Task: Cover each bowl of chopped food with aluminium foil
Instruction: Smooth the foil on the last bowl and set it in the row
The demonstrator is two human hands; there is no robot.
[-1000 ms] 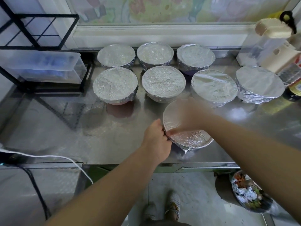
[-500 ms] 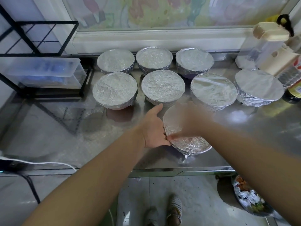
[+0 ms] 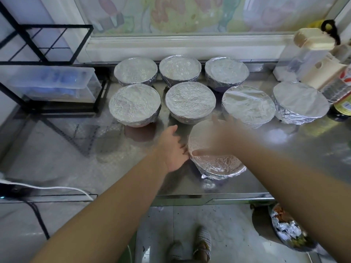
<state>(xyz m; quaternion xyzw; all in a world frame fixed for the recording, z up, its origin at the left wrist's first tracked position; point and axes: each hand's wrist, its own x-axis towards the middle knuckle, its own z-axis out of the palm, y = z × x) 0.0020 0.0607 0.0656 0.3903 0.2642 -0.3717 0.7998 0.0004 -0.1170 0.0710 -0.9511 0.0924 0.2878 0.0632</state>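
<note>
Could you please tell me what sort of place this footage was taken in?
Probably a kitchen prep area: round foil-covered bowls stand on a shiny stainless steel counter, beside a clear plastic container with a cream lid.

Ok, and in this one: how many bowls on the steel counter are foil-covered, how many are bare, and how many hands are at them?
Foil-covered bowls: 8
Bare bowls: 0
Hands, left hand and right hand: 2
Total: 10
</note>
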